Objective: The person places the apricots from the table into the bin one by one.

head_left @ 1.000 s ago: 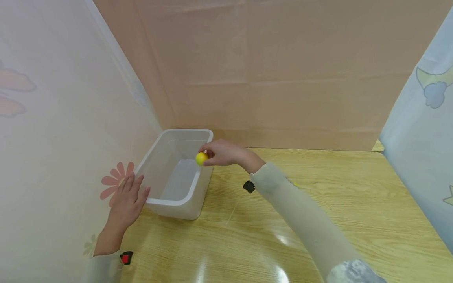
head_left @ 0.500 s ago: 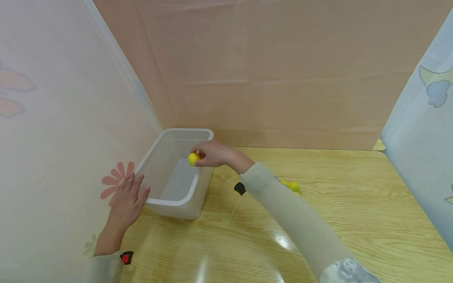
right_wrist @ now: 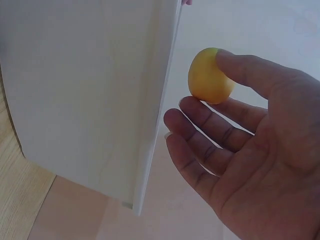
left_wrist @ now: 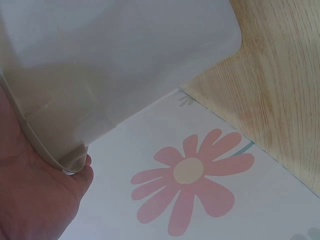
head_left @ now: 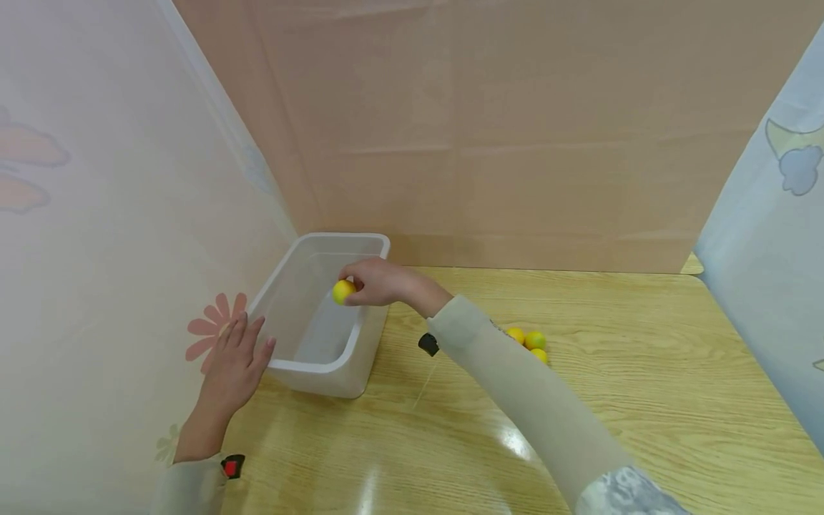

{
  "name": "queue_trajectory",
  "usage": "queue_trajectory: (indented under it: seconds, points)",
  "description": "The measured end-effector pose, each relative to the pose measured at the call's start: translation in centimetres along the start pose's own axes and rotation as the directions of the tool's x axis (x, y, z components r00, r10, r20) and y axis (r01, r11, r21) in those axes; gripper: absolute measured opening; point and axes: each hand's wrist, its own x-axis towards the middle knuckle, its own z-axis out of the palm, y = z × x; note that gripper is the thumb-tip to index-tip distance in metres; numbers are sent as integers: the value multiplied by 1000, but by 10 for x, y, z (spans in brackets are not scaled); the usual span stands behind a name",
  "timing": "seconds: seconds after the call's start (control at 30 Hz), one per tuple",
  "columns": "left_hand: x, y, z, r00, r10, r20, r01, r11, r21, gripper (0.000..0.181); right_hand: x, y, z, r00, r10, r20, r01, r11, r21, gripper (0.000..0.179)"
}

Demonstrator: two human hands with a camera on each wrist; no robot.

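In the head view my right hand (head_left: 381,281) is over the right rim of a white plastic bin (head_left: 320,380). Between thumb and fingers it pinches a small yellow-orange citrus fruit (head_left: 343,292), held above the bin's inside. The right wrist view shows the same fruit (right_wrist: 210,77) with a greenish patch near the thumb; the other fingers are loosely bent beneath. My left hand (head_left: 229,375) rests at the bin's near left corner, fingers extended. In the left wrist view, the left hand (left_wrist: 37,185) touches the rim at that corner.
Several more citrus fruits (head_left: 534,340) lie on the wooden table (head_left: 644,372), partly hidden behind the right sleeve. A pale, flower-printed sheet (head_left: 129,272) rises close along the bin's left side. A brown backdrop (head_left: 534,143) stands behind the table.
My right hand has moved left with the citrus fruit, from the right rim to farther over the bin. The fruits behind the sleeve have come into view. The left hand stays put.
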Motion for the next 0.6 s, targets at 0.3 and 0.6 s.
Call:
queue_trajectory:
  seconds: [0.3, 0.6]
  points:
    - [0, 1, 1, 1000, -1, -4, 1, 1000, 4, 61, -5, 1, -5, 1000, 6, 12, -5, 999, -47, 45]
    - [2, 2, 1, 1000, 12, -1, -12, 1000, 11, 62, -23, 9, -16, 1000, 15, -22, -16, 999, -44, 43]
